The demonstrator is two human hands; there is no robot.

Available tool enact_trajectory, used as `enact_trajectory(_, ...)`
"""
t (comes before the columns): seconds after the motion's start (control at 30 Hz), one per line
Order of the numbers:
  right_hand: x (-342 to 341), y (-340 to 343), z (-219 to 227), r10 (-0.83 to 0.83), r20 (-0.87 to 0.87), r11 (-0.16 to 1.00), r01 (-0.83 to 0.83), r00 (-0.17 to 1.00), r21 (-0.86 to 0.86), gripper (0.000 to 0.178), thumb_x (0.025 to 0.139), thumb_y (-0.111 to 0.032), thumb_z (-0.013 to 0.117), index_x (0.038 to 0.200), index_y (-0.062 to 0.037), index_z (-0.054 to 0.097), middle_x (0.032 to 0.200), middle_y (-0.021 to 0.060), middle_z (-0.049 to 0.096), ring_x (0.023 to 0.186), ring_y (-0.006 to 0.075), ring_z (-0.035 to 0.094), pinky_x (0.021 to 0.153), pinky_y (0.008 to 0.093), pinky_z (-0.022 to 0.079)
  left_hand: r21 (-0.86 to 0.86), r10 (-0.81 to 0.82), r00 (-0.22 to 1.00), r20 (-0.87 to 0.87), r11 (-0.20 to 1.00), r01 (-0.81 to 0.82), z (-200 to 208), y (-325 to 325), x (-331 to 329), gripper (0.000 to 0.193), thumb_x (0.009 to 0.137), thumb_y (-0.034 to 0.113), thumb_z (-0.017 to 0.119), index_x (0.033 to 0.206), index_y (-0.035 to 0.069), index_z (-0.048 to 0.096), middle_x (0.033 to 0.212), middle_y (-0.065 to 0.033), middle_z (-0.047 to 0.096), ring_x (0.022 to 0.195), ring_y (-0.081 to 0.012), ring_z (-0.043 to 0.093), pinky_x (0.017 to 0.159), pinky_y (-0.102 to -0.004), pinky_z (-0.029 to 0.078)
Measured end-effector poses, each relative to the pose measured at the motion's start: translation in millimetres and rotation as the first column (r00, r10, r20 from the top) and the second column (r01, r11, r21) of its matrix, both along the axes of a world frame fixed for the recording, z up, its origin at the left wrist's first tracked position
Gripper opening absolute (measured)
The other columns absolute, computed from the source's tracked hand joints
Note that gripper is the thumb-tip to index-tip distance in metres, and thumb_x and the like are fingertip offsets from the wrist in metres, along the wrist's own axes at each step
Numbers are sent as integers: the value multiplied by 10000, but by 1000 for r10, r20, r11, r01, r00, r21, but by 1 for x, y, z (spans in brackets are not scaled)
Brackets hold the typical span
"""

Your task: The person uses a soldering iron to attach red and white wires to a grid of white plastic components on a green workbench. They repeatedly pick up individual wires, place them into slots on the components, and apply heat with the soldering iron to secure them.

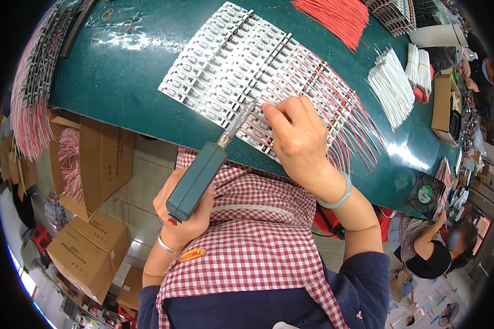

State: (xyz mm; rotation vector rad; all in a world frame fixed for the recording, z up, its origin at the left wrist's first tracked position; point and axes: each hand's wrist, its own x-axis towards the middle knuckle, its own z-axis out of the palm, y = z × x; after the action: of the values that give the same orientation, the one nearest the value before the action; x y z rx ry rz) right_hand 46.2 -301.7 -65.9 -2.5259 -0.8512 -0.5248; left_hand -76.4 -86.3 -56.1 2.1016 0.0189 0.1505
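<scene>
Stretching across the far side, the green table (121,71): I would use its near edge to steady the work; the top is smooth and glossy, with patches of glare.
Grid of parts (214,82): It lies mid-table, close to the near edge. I'd follow its rows without nudging them; the pale, ribbed, blocky units sit tightly packed.
Red bundle (337,19): Far, right of centre; thin, straight strands, loosely stacked.
Right hand (299,131): Thumb and forefinger narrowed, apparently pinching one of the red wires (371,122), though they partly hide it. I'd hold steady, clear of possibly hot metal.
Green-handled tool (197,178): A soldering iron, I judge; boxy, smooth handle, rough silvery barrel aimed far and right towards those fingertips. I'd touch lightly and briefly.
Left hand (200,213): Wrapped round the handle; I'd keep the wrist loose.
Single wire: Slim, arching right with its neighbours; I'd avoid brushing them.
</scene>
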Motion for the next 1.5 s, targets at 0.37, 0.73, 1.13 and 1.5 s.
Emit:
enact_trajectory(0.37, 1, 1, 0, 37, 22, 999, -37, 999, -8, 227, 692, -22, 639, 914, 18, 662, 790, 77, 510, 721, 227, 523, 562, 320, 448, -44, 45, 999, 4, 998, -45, -1, 3, -9, 225, 721, -53, 735, 942, -65, 696, 898, -174, 688, 730, -264, 693, 641, -310, 550)
enact_trajectory(0.73, 3, 2, -1, 14, 47, 1000, -14, 999, -5, 246, 679, -24, 637, 921, 15, 657, 840, 83, 554, 765, 237, 549, 597, 326, 470, -15, 78, 997, -8, 997, -78, -6, 9, -20, 258, 751, 5, 754, 994, -67, 703, 960, -206, 704, 781, -292, 720, 694, -317, 566)
enact_trajectory(1.13, -11, 5, -2, 25, -10, 999, -24, 1000, 21, 260, 695, -8, 655, 954, 8, 663, 854, 83, 565, 780, 243, 551, 633, 343, 475, -22, 60, 998, -12, 998, -60, -1, 7, -16, 236, 754, -19, 749, 979, -66, 694, 959, -184, 704, 786, -262, 714, 697, -305, 558)
enact_trajectory(1.5, -11, 5, -1, 28, -20, 1000, -28, 999, 1, 246, 700, -16, 652, 943, 14, 665, 852, 86, 548, 780, 247, 543, 628, 346, 469, 2, 26, 1000, -12, 1000, -26, 1, 4, -11, 185, 740, -32, 741, 913, -63, 684, 908, -162, 689, 750, -258, 696, 664, -310, 549)
